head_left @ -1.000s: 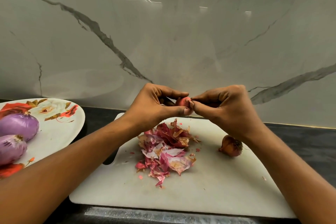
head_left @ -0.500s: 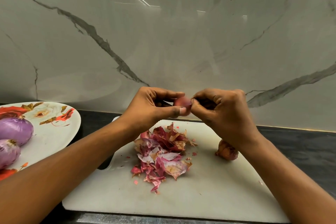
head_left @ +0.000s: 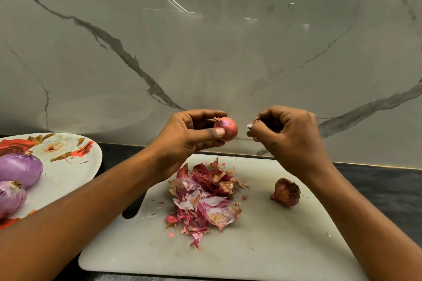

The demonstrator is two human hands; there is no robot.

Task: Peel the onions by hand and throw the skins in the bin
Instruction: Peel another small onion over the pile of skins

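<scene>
Both hands are up over the cutting board [head_left: 262, 246], forearms coming in from the lower corners and converging toward centre.

Left hand [head_left: 189, 137]: palm turned toward the right, fingers curled, gripping a small onion [head_left: 227, 129] at the fingertips. The thumb pad presses on its near side and the index finger arches over the top. The onion is in the air above the far edge of the board, tuft end pointing up-left. Its surface is pinkish-red with a patch of purple near the top.

Right hand [head_left: 290, 139]: just beside the onion, small gap, not touching. Back of the hand faces the camera, knuckles up, fingers curled in tight. Thumb and forefinger pinch a skin scrap [head_left: 251, 124] — pale purple, poking out toward the onion but clear of it.

Below:
- The skin pile [head_left: 203, 194] lies mid-board, red-purple and papery, with loose flecks around it.
- An unpeeled onion [head_left: 285, 191] lies on the board right of the pile, under the right wrist, brown skin on, roots to the right.
- The board sits on the dark bench [head_left: 376, 187].
- A floral plate [head_left: 68, 178] left of the board holds two purple onions [head_left: 20, 170] close together — can't tell if they touch.

A marbled wall [head_left: 205, 52] stands behind.
</scene>
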